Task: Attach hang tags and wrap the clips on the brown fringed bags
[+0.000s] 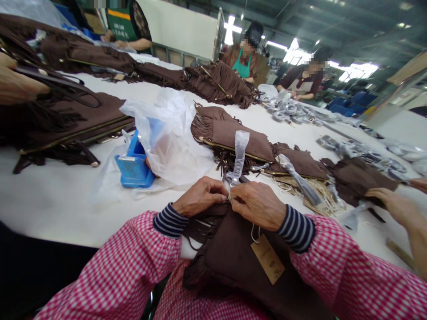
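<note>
A dark brown fringed bag [233, 249] lies across my lap and against the table edge, with a tan price tag [267, 259] hanging from it on a white string. My left hand [202, 195] pinches at the bag's upper corner, thumb and forefinger closed. Close against it, my right hand [260, 204] pinches the same spot, where a small metal fitting shows between the fingertips. A strap wrapped in clear plastic [240, 151] rises just beyond my fingers. Exactly which part each fingertip grips is hidden.
A blue tape dispenser [136, 162] and crumpled plastic bag [173, 138] stand ahead on the left. More brown bags [240, 135] and plastic-wrapped straps [290, 109] lie across the white table [140, 218]. Other people's hands [396, 206] work at right and far left; co-workers sit opposite.
</note>
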Demonstrator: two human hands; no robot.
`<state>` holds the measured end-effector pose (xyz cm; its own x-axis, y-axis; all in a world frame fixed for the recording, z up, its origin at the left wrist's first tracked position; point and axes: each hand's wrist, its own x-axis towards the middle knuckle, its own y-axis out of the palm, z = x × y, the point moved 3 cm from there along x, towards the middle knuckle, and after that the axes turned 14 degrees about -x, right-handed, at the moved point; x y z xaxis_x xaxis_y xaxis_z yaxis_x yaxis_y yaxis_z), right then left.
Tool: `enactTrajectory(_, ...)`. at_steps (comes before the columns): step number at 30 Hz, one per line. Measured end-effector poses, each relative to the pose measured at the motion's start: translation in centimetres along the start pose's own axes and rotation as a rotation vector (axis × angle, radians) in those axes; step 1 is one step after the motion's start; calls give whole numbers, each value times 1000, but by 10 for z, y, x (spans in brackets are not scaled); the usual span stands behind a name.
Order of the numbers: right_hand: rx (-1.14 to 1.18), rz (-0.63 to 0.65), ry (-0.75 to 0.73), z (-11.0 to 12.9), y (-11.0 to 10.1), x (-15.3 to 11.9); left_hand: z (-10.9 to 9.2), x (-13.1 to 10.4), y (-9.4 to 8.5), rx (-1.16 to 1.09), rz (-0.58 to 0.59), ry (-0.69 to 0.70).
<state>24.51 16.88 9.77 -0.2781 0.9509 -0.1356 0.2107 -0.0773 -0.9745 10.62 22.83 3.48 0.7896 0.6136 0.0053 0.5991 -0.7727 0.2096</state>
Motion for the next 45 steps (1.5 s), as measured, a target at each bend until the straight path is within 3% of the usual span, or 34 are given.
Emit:
enactTrajectory(7,162,15,58,-12,4,3,1,2,1,59,-31,45)
enactTrajectory(14,350,-12,-82,-24,9,2,8,5,1,70,-34,82)
enactTrajectory(24,418,-49,31,-21,17,-7,0,10,1,181,-91,123)
enactTrajectory(28,475,-83,80,-22,21,-8,-2,12,1,220,-48,98)
enactTrajectory(37,862,-112,148,-23,32,-22,0,7,-1,214,-64,77)
enactTrajectory(45,756,-213,202,-21,36,-21,-1,6,-1,185,-52,101)
